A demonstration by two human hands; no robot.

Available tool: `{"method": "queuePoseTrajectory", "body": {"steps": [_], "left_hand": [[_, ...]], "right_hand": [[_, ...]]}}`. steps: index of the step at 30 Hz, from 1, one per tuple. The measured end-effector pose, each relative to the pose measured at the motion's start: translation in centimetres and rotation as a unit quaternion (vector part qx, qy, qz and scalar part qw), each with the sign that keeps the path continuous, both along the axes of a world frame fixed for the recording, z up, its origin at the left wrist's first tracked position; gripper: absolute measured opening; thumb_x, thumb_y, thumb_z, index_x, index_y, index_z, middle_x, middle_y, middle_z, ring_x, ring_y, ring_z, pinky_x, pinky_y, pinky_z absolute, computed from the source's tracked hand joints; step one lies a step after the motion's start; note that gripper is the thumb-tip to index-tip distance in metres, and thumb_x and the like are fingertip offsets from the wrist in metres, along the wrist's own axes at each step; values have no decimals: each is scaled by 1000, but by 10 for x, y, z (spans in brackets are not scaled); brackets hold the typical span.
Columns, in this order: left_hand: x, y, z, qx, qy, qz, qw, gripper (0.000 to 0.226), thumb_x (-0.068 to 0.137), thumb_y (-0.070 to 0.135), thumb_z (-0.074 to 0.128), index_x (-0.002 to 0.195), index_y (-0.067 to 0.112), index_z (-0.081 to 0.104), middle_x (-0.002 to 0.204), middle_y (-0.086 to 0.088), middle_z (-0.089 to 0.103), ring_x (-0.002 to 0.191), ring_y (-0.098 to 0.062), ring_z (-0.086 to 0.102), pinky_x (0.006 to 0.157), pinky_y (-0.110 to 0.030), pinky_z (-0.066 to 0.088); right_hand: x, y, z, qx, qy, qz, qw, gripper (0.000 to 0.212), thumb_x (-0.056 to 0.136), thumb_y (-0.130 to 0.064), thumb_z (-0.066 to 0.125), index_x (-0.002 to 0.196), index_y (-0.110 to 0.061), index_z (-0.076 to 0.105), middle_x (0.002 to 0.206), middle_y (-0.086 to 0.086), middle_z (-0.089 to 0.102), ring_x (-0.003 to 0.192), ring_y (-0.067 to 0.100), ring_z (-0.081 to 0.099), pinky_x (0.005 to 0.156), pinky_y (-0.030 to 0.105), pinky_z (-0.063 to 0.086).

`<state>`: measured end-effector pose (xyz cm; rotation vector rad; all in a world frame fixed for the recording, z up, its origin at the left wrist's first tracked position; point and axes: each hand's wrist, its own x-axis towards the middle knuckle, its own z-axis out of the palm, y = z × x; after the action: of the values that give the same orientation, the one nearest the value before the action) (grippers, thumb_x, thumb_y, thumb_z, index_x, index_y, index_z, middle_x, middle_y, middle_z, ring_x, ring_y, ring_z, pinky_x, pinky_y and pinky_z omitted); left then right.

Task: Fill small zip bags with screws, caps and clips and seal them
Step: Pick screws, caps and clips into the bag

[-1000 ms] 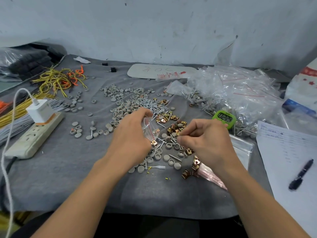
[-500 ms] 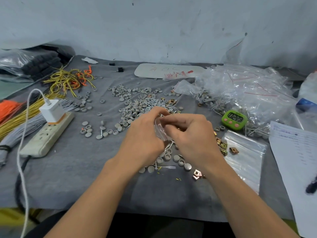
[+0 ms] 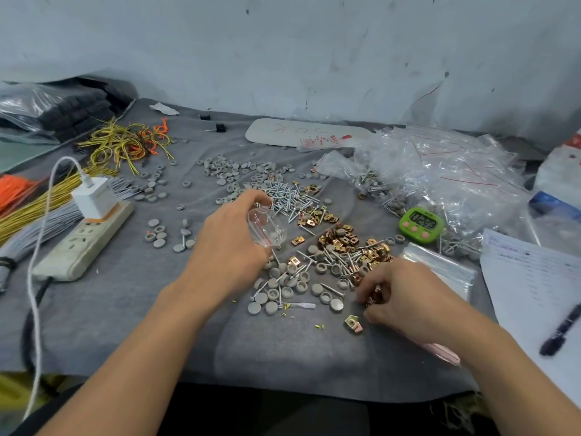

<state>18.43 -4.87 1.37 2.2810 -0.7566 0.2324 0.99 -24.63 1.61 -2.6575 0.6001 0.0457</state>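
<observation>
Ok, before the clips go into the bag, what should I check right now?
1. Grip: left hand holds the small zip bag: ok.
2. Contents: screws show inside the bag: ok.
3. Any of the loose caps inside the bag: cannot tell.
4. Bag mouth open toward the right hand: cannot tell.
5. Pickup: right hand pinches clips: ok.

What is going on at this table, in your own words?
A person is packing small hardware kits. The left hand holds a clear zip bag, a few screws already inside, above the grey cloth. The right hand picks up brass clips from the loose pile. A heap of filled bags lies at the back right.
</observation>
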Motion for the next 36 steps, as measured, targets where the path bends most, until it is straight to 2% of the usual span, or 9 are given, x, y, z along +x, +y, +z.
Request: {"method": "queuePoseTrajectory", "body": {"steps": [2, 5, 8, 12, 15, 20, 24, 33, 36], "left_hand": [[-1, -2, 0, 5, -1, 4, 1000, 66, 70, 12, 81, 115, 48, 50, 114, 14, 68, 100, -12, 61, 80, -27, 39], [-4, -6, -1, 9, 1, 2, 1000, 66, 71, 9, 79, 118, 47, 51, 116, 13, 67, 96, -11, 56, 78, -27, 39], [-8, -10, -1, 9, 0, -5, 1000, 66, 71, 8, 79, 117, 47, 51, 115, 14, 67, 94, -9, 53, 77, -27, 39], [-10, -15, -1, 24, -5, -2, 1000, 66, 73, 12, 83, 120, 46, 51, 117, 14, 67, 95, -9, 51, 79, -27, 39], [-11, -17, 0, 28, -1, -5, 1000, 67, 73, 13, 85, 121, 44, 52, 117, 12, 67, 97, -10, 52, 81, -27, 39], [-16, -17, 1, 29, 1, -16, 999, 70, 70, 18, 91, 123, 42, 53, 115, 11, 67, 98, -10, 55, 81, -27, 39], [-17, -17, 0, 30, -6, -24, 999, 69, 70, 17, 89, 122, 42, 52, 115, 12, 67, 98, -10, 54, 81, -27, 40], [-22, -24, -6, 31, 2, -42, 999, 65, 75, 12, 81, 117, 48, 49, 110, 15, 64, 98, -11, 56, 80, -25, 39], [-24, -26, -5, 25, -12, -64, 998, 59, 75, 16, 80, 118, 45, 51, 107, 11, 67, 98, -15, 60, 78, -28, 43]], "right_hand": [[1, 1, -2, -14, -1, -9, 1000, 17, 74, -25, 81, 78, -40, 76, 69, -25, 65, 68, -3, 60, 56, 10, 40], [6, 5, -3, -36, 11, -14, 999, 16, 79, -19, 72, 79, -35, 73, 83, -15, 71, 82, 7, 63, 73, 27, 54], [14, 10, -3, -50, 29, -7, 998, 26, 79, -8, 63, 79, -34, 69, 84, -13, 71, 84, 12, 66, 63, 23, 49], [23, 11, -2, -62, 9, 1, 998, 38, 82, -3, 59, 88, -37, 73, 96, -8, 75, 96, 20, 69, 81, 28, 56], [23, 9, -1, -47, -29, -24, 998, 41, 87, -4, 61, 102, -37, 78, 103, -5, 75, 99, 21, 69, 80, 26, 53], [20, 4, -7, 56, -189, -93, 976, 28, 85, -4, 73, 90, -30, 82, 90, -5, 78, 87, 15, 73, 87, 33, 59], [23, 1, -9, 100, -245, -125, 956, 37, 79, -5, 79, 64, -38, 70, 72, -11, 75, 73, 8, 72, 78, 32, 62], [37, 26, -2, 239, -327, -105, 908, 20, 81, -2, 79, 76, -20, 73, 63, -6, 74, 52, 10, 69, 50, 16, 47], [44, 39, 4, 275, -364, -87, 886, 22, 78, 2, 79, 72, -19, 75, 63, -3, 74, 46, 11, 66, 47, 17, 46]]}}
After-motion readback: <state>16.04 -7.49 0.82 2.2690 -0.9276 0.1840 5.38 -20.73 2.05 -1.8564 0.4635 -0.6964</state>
